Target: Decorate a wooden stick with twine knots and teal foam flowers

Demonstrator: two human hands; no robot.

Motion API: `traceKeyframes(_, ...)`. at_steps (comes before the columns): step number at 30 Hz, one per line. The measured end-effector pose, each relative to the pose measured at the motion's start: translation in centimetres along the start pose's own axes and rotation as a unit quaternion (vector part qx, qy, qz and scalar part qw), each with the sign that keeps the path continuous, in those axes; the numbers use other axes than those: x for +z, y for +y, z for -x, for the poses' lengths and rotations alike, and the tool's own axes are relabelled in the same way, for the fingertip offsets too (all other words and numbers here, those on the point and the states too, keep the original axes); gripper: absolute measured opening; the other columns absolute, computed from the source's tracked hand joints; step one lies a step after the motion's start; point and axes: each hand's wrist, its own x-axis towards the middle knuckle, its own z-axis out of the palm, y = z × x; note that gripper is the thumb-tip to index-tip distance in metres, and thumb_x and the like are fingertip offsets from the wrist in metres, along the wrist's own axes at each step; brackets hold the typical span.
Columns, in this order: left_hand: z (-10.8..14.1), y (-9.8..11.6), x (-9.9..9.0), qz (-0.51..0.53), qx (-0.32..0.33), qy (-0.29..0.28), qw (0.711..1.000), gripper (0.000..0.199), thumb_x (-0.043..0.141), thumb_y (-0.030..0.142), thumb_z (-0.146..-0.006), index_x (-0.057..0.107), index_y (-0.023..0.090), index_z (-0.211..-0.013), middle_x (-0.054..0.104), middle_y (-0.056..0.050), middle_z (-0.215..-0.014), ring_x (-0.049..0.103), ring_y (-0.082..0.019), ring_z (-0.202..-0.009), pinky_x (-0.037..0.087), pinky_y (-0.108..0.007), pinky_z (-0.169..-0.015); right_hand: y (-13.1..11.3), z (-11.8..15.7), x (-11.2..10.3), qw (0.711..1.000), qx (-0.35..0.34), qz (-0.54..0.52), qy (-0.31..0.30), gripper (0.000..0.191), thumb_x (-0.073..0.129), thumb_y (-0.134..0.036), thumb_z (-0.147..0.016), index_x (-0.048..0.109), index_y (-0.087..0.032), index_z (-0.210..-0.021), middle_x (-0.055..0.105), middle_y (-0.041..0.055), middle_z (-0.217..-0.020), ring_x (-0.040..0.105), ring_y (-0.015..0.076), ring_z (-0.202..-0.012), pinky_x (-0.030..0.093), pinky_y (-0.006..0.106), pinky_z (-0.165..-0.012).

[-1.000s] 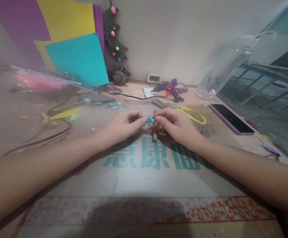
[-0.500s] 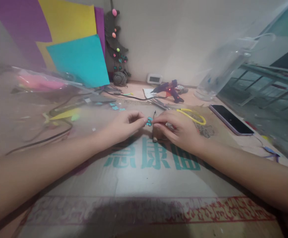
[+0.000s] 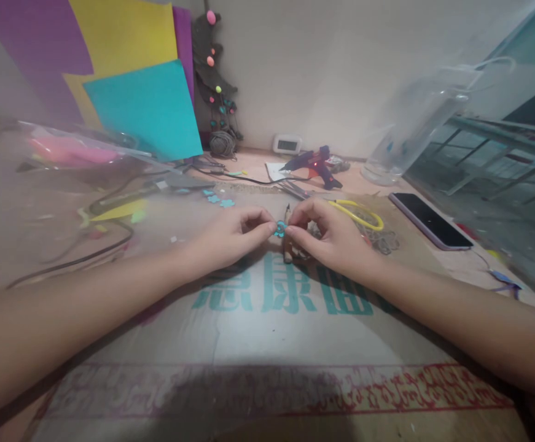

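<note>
Between my two hands is a small teal flower cutout [image 3: 280, 228] with a dark curl, perhaps wire or cord, at its middle. My left hand [image 3: 245, 236] pinches its left edge between thumb and forefinger. At the right edge, the thumb and forefinger of my right hand [image 3: 329, 232] close on it too. Partly behind the right fingertips, a short pencil-like stick [image 3: 287, 250] with a dark tip lies on the printed cardboard [image 3: 267, 344]. Other teal flower cutouts [image 3: 226, 202] lie beyond my left hand.
A glue gun [image 3: 311, 166] with a red light rests at the back, its cord running left. Yellow-handled scissors [image 3: 359, 216] and a phone [image 3: 428, 221] lie on the right. Coloured sheets [image 3: 142, 113] stand back left, a clear plastic container [image 3: 398, 144] back right.
The teal flower has turned and shifted slightly right, showing more of its face. My right fingers have changed their grip, with the forefinger more arched. The left hand moved slightly right.
</note>
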Motion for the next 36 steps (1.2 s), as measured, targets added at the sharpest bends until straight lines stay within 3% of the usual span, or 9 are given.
traceKeyframes(7,0.06,0.39,-0.07,-0.016,0.000,-0.003,1.000,0.028,0.051,0.040,-0.093,0.066,0.018,-0.082,0.069,-0.001,-0.076,0.061,-0.016,-0.071,0.045,-0.027,-0.064,-0.18,-0.27,-0.07,0.989,0.105,-0.086,-0.057,0.014,0.062,-0.029,-0.089,0.065,-0.017,-0.094,0.070,0.0018,-0.081,0.062,0.0123,-0.067,0.047,0.023,-0.058)
traceKeyframes(18,0.13,0.55,-0.06,-0.038,0.011,-0.003,0.999,0.027,0.052,0.037,-0.093,0.065,0.018,-0.079,0.065,0.000,-0.072,0.057,-0.014,-0.068,0.042,-0.026,-0.063,-0.86,-0.28,0.12,0.964,0.193,-0.154,-0.101,0.015,0.064,-0.031,-0.087,0.063,-0.017,-0.082,0.066,-0.0015,-0.063,0.055,0.0092,-0.051,0.042,0.021,-0.049)
traceKeyframes(23,0.08,0.58,-0.03,-0.050,0.014,-0.003,0.999,0.026,0.053,0.038,-0.092,0.066,0.018,-0.080,0.067,0.000,-0.073,0.058,-0.015,-0.069,0.042,-0.026,-0.063,-0.85,-0.18,0.21,0.963,0.191,-0.159,-0.102,0.019,0.068,-0.034,-0.086,0.062,-0.017,-0.080,0.065,-0.0015,-0.063,0.054,0.0087,-0.053,0.041,0.020,-0.048)
traceKeyframes(29,0.05,0.71,-0.16,-0.045,-0.005,0.010,0.999,0.027,0.052,0.038,-0.092,0.065,0.018,-0.079,0.066,0.000,-0.072,0.058,-0.015,-0.069,0.042,-0.027,-0.063,-0.79,-0.32,0.02,0.952,0.183,-0.222,-0.106,0.030,0.057,-0.043,-0.094,0.062,-0.017,-0.079,0.066,-0.0013,-0.063,0.059,0.0092,-0.054,0.043,0.020,-0.049)
traceKeyframes(36,0.09,0.84,-0.12,-0.064,0.023,0.013,0.998,0.025,0.052,0.035,-0.092,0.064,0.019,-0.077,0.067,0.000,-0.073,0.059,-0.016,-0.070,0.042,-0.027,-0.064,-0.80,-0.35,0.17,0.945,0.218,-0.215,-0.113,0.022,0.070,-0.038,-0.084,0.064,-0.017,-0.090,0.068,-0.0010,-0.066,0.062,0.0109,-0.054,0.044,0.020,-0.044)
